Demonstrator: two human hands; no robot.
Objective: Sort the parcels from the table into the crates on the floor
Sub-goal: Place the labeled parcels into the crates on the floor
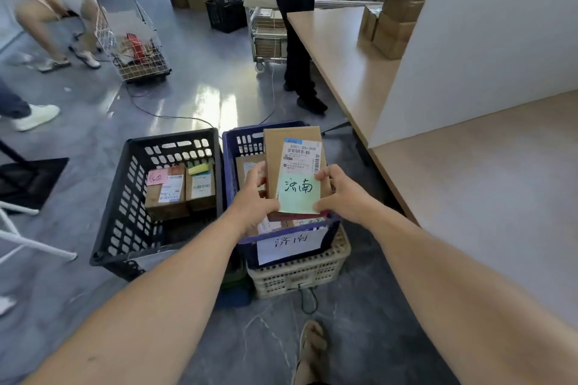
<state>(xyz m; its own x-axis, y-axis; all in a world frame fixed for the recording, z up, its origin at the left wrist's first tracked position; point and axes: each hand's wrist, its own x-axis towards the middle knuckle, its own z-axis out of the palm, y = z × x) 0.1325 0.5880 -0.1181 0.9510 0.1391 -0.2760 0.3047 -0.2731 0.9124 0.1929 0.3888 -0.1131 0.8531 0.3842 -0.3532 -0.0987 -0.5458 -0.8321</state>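
A flat cardboard parcel [281,147] with a white shipping label and a green handwritten note hangs over the blue crate [230,166]. My left hand [255,197] grips its left edge and my right hand [341,194] grips its right edge. The blue crate carries a white paper sign on its front and holds more parcels, mostly hidden under the held one. It rests on a beige crate [312,275]. To its left stands a black crate [125,212] with two small boxes inside, one with a pink note, one with a yellow note.
The wooden table [469,181] runs along the right, with a white board [484,40] standing on it and stacked brown boxes [397,15] at the far end. A person in dark trousers [297,40] stands by the table's far corner. Wire carts, cables and other people occupy the floor beyond.
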